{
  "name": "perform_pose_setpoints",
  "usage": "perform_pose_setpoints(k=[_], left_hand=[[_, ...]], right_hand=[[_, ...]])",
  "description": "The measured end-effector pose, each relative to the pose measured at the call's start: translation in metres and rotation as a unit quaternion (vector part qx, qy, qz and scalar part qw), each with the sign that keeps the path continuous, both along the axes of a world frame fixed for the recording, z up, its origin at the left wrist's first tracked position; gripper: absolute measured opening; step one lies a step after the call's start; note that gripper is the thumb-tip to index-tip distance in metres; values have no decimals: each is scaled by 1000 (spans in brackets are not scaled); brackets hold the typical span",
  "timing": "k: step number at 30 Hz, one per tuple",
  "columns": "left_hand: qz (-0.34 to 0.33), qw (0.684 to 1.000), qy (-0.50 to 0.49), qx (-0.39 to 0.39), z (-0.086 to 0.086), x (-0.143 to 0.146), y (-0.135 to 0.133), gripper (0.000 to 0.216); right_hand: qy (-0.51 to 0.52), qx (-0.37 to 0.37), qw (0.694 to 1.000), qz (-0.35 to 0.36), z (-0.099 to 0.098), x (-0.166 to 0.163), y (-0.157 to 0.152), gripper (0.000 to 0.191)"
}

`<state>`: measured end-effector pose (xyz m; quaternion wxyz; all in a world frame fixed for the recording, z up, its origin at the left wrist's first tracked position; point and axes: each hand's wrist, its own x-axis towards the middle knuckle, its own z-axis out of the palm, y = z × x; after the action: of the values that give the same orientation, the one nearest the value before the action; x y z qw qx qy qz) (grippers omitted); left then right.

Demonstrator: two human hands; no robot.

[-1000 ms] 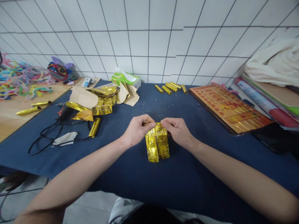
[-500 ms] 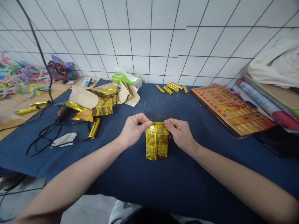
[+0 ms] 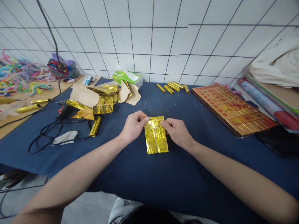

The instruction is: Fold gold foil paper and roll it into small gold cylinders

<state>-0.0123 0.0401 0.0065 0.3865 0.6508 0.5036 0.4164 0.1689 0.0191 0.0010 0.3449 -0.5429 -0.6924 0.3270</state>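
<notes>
A shiny gold foil paper (image 3: pixel 156 138), creased down its middle, is held up over the blue cloth between my two hands. My left hand (image 3: pixel 135 126) pinches its upper left corner between thumb and fingers. With the thumb on top, my right hand (image 3: pixel 178 131) grips the upper right edge; the fingers behind the paper are partly hidden. The sheet's lower end hangs toward me, its two halves side by side.
On the blue cloth (image 3: pixel 130 177) lie several gold paper rolls (image 3: pixel 174 87) at the back and a pack of gold paper (image 3: pixel 233 109) at right. Crumpled foil scraps (image 3: pixel 105 107), a green tissue box (image 3: pixel 127 77) and a looped black cable (image 3: pixel 42 135) are at left.
The gold foil paper has gone from two separate hanging flaps to a flatter sheet with its halves together. My hands stay pinched at its top, with the right hand slightly lower on the edge.
</notes>
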Motion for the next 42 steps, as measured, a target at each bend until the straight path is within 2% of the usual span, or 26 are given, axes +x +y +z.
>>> perform_pose_setpoints(k=[5,9,11,14,16,18,21,23,25,28,32,38,42], left_hand=[[-26,987,156,21,-7,-1,8,12],[-36,956,285,63,-9,2,7,11],[-31,923,366,111,-9,5,3,11],[-29,847,479,227,-8,8,-7,14],[-81,810,512,274,-6,9,-15,14],[-149,793,520,281,-4,9,-23,18],[-186,788,524,265,0,7,-33,22],[-183,790,527,256,2,5,-37,26],[-180,792,525,254,2,2,-39,30],[-192,794,517,256,-1,-5,-39,34],[-224,795,503,254,-5,-14,-36,39],[-238,802,493,240,1,-18,-31,41],[-251,793,502,235,4,-19,-26,37]], right_hand=[[-222,63,973,-31,-4,-1,1,39],[-314,98,943,-42,-8,-3,-1,33],[-345,106,932,-44,-9,-3,-2,31],[-390,118,912,-43,-9,-3,-3,29],[-414,129,900,-41,-9,-4,-5,27],[-428,150,890,-45,-8,-3,-6,23],[-417,237,877,-13,-8,-1,-7,18],[-398,300,865,52,-9,2,-7,22],[-390,321,855,122,-12,6,-8,30],[-405,288,849,182,-14,15,-10,36],[-414,237,852,215,-14,26,-13,42],[-418,209,855,225,-14,31,-15,50],[-421,216,852,224,-13,30,-15,50]])
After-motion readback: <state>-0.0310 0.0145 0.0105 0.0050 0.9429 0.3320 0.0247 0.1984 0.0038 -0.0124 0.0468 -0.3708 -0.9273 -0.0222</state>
